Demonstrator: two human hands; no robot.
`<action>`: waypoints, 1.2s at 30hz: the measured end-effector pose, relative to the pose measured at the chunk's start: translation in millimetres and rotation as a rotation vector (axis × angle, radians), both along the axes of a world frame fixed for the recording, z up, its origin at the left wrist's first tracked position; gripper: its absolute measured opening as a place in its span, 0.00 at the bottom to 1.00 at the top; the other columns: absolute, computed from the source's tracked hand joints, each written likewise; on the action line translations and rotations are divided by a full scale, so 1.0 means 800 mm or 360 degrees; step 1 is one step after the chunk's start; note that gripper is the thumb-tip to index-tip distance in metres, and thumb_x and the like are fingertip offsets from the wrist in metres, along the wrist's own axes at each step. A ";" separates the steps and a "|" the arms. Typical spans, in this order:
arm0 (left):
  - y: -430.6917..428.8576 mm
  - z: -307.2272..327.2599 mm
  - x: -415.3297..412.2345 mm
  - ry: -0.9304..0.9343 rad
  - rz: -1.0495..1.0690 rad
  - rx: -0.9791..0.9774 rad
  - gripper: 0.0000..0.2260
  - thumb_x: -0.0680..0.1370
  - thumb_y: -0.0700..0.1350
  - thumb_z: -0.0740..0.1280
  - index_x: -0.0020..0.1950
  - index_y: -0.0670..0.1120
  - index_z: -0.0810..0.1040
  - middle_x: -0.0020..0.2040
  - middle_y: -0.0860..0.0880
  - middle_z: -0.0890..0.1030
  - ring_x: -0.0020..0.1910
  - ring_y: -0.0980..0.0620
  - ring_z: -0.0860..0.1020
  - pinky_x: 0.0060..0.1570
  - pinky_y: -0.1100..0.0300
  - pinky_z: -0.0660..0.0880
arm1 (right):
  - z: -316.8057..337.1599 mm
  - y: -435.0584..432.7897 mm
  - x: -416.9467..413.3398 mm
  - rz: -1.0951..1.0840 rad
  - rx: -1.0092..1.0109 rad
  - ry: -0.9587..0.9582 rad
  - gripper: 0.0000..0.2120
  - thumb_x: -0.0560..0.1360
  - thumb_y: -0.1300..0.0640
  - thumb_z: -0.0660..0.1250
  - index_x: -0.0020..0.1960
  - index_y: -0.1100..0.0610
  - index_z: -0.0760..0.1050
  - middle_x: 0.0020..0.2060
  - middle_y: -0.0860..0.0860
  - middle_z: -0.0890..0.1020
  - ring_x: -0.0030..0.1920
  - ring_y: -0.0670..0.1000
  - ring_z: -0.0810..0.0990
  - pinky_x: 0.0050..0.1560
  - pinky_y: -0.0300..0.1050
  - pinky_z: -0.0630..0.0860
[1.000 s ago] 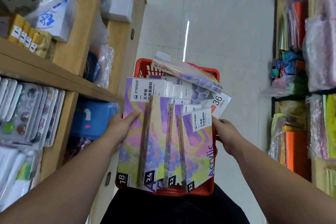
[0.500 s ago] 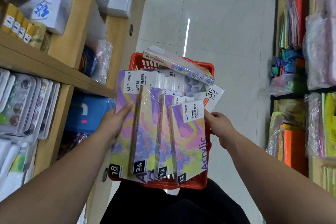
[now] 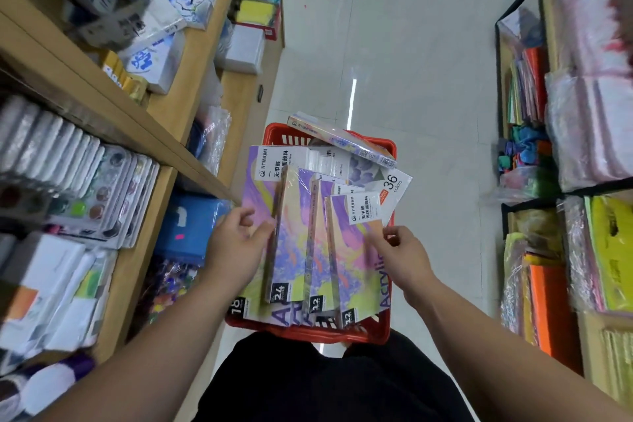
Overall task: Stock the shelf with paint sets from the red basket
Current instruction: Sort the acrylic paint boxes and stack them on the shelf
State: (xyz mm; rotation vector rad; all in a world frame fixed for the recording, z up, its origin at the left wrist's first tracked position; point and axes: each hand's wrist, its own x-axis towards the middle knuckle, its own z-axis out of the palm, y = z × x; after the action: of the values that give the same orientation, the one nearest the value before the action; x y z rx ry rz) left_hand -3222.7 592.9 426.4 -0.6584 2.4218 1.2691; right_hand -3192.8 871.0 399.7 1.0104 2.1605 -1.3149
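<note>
A narrow shop aisle with a pale tiled floor (image 3: 411, 62) runs between a wooden shelf unit (image 3: 137, 123) on the person's left and racks of plastic-wrapped goods (image 3: 589, 134) on the right. Nearest, below the dark clothing, the red basket (image 3: 308, 336) sits just in front of the person's body, and the paint sets are all in it, none on the shelf. The left hand (image 3: 236, 243) rests over the face of the big 18-colour set (image 3: 257, 188), fingers loosely bent and spread, their tips at the left edge of the 24-colour set (image 3: 294, 233); it grasps nothing that I can see. The right hand (image 3: 404, 257) has its fingers curled at the right edge of the nearest 12-colour set (image 3: 352, 267); whether they pinch that edge or only hover by it cannot be told through the blur. A second 12-colour set (image 3: 317, 243) stands between those two. Further back a 36-colour set (image 3: 390, 181) pokes out at an angle, and one more set (image 3: 342, 139) lies tilted across the far rim. This looks like the picking step: both hands are sorting through the fanned boxes. The next move probably calls for a firm hold on one set or a small stack, lifted out without dragging the neighbours, then swung left to the shelf, where watercolour palettes (image 3: 102, 195) already stand on edge.
</note>
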 end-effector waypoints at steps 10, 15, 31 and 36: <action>0.048 0.014 0.044 -0.0265 -0.0283 0.0081 0.31 0.80 0.54 0.71 0.79 0.51 0.63 0.72 0.54 0.73 0.70 0.51 0.72 0.65 0.54 0.70 | -0.010 0.000 0.012 0.0287 -0.0105 -0.0122 0.16 0.76 0.43 0.73 0.56 0.50 0.73 0.51 0.48 0.83 0.49 0.52 0.84 0.49 0.57 0.85; 0.053 -0.001 0.047 -0.0241 0.0018 0.0076 0.24 0.80 0.42 0.71 0.75 0.52 0.70 0.63 0.58 0.77 0.67 0.52 0.76 0.65 0.57 0.71 | -0.018 0.018 -0.008 0.0418 -0.0199 -0.0161 0.23 0.70 0.40 0.78 0.54 0.53 0.74 0.48 0.50 0.85 0.47 0.53 0.85 0.52 0.58 0.84; 0.069 0.035 0.055 0.0142 0.0168 -0.0269 0.20 0.76 0.55 0.75 0.66 0.54 0.77 0.58 0.52 0.74 0.55 0.51 0.76 0.55 0.53 0.75 | 0.063 0.016 -0.059 0.0442 -0.1089 0.0127 0.10 0.85 0.58 0.63 0.64 0.55 0.78 0.53 0.54 0.88 0.52 0.56 0.88 0.47 0.48 0.84; 0.035 0.021 0.037 -0.0131 -0.0047 -0.0280 0.28 0.77 0.61 0.70 0.73 0.50 0.72 0.69 0.46 0.72 0.67 0.45 0.72 0.66 0.46 0.72 | 0.062 -0.015 -0.051 0.0367 -0.0870 0.0119 0.11 0.83 0.61 0.66 0.64 0.54 0.75 0.47 0.50 0.87 0.40 0.47 0.87 0.36 0.42 0.81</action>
State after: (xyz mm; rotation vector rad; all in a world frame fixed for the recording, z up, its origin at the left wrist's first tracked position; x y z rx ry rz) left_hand -3192.8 620.9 443.6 -0.7050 2.4845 1.0049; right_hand -3233.3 858.8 449.6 0.4868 1.7421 -1.7075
